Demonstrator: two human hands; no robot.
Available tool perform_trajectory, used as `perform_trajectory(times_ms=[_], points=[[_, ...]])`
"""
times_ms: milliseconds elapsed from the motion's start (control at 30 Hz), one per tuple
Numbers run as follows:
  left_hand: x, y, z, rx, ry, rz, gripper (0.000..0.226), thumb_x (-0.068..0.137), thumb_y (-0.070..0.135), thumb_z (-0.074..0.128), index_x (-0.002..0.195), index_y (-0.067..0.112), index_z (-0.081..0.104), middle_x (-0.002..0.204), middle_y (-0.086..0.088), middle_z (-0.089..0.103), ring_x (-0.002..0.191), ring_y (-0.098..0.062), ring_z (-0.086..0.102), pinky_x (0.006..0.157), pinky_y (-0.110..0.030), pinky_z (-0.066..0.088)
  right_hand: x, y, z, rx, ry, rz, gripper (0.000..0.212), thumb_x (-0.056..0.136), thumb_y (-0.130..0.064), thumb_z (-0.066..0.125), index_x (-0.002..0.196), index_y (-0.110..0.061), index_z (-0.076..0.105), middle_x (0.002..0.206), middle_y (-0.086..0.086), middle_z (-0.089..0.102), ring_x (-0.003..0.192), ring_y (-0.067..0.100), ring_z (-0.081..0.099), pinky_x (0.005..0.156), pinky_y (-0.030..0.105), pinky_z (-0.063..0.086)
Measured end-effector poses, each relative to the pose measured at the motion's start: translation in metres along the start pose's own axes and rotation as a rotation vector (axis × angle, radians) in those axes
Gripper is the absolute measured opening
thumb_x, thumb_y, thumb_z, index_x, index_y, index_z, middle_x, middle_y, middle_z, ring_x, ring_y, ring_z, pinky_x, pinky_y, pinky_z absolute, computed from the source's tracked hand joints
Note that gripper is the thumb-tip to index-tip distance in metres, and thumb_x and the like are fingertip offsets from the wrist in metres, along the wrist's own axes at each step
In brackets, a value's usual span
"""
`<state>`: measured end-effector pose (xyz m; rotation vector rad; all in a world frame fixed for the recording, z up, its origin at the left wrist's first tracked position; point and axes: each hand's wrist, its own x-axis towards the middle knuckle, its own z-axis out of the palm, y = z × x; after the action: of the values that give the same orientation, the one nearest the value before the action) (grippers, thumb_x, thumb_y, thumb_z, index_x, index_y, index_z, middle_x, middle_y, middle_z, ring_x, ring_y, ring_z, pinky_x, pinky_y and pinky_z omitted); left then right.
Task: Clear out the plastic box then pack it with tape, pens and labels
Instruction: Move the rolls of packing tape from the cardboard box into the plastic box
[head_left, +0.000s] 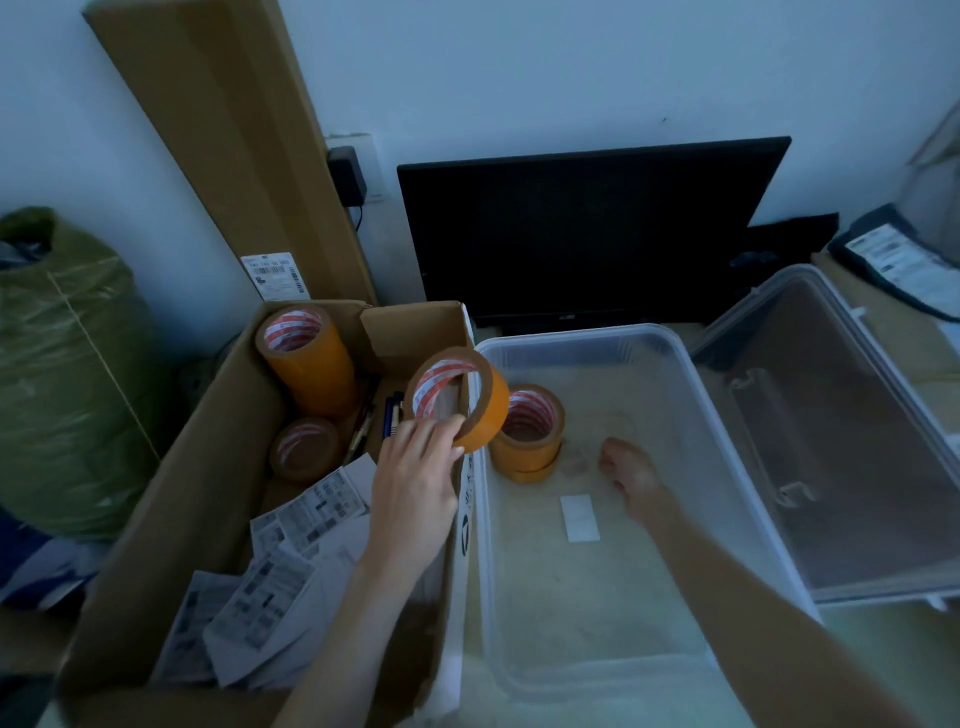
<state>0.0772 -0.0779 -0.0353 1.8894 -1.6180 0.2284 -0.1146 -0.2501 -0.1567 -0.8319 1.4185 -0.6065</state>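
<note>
The plastic box (644, 353) sat right of the cardboard box (171, 499), before the monitor (587, 234), its lid (852, 447) lying right.

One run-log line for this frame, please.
stage: packing tape | left hand: holds tape roll | right hand: in plastic box | stacked rolls: in box

Left hand (415, 478) pinches an orange tape roll (460, 397) by its lower rim, grip on the edge, roll tilted above the wall between the cardboard box (171, 519) and the clear plastic box (670, 343). Right hand (631, 470) rests inside the plastic box, fingers loosely curled, near a stack of tape rolls (530, 431). A white label (579, 518) lies on the box floor. More tape, pens (392, 413) and printed labels (291, 540) sit in the cardboard box.
</note>
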Motion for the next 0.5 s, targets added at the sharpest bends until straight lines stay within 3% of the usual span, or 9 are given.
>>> perform_trajectory(times_ms=[100, 167, 300, 400, 500], points=[[0.003, 0.001, -0.002, -0.009, 0.004, 0.008, 0.032, 0.080, -0.008, 0.063, 0.110, 0.002, 0.062, 0.100, -0.012, 0.067, 0.101, -0.020, 0.047, 0.081, -0.040, 0.048, -0.005, -0.001, -0.002, 0.122, 0.058, 0.022, 0.045, 0.098, -0.017, 0.044, 0.143, -0.019, 0.036, 0.125, 0.007, 0.050, 0.103, 0.020, 0.048, 0.079, 0.026, 0.037], [0.004, -0.001, -0.003, -0.009, -0.007, 0.014, 0.033, 0.079, -0.008, 0.064, 0.111, 0.001, 0.062, 0.101, -0.012, 0.066, 0.101, -0.024, 0.050, 0.080, -0.042, 0.049, -0.008, -0.005, -0.005, 0.191, 0.074, 0.039, 0.052, 0.100, -0.022, 0.041, 0.149, -0.023, 0.025, 0.135, 0.005, 0.046, 0.112, 0.021, 0.048, 0.089, 0.029, 0.033], [0.003, -0.006, -0.005, 0.004, -0.056, 0.015, 0.036, 0.079, -0.008, 0.066, 0.113, 0.001, 0.062, 0.103, -0.013, 0.067, 0.101, -0.031, 0.057, 0.080, -0.045, 0.050, -0.009, -0.011, -0.007, 0.222, 0.086, 0.043, 0.052, 0.100, -0.027, 0.041, 0.149, -0.021, 0.025, 0.135, 0.005, 0.045, 0.115, 0.020, 0.046, 0.095, 0.035, 0.037], [0.003, -0.006, -0.007, 0.017, -0.082, 0.005, 0.037, 0.078, -0.009, 0.067, 0.113, 0.000, 0.063, 0.103, -0.015, 0.067, 0.100, -0.036, 0.061, 0.080, -0.048, 0.051, -0.009, -0.015, -0.010, 0.240, 0.096, 0.037, 0.048, 0.100, -0.025, 0.042, 0.146, -0.021, 0.030, 0.130, 0.005, 0.047, 0.111, 0.019, 0.046, 0.088, 0.033, 0.038], [0.005, -0.005, -0.006, 0.030, -0.104, 0.020, 0.037, 0.078, -0.008, 0.067, 0.113, 0.000, 0.063, 0.103, -0.014, 0.067, 0.101, -0.035, 0.060, 0.082, -0.049, 0.051, -0.010, -0.021, -0.012, 0.235, 0.128, 0.033, 0.045, 0.100, -0.021, 0.041, 0.144, -0.021, 0.033, 0.129, 0.007, 0.048, 0.111, 0.022, 0.049, 0.090, 0.036, 0.042]])
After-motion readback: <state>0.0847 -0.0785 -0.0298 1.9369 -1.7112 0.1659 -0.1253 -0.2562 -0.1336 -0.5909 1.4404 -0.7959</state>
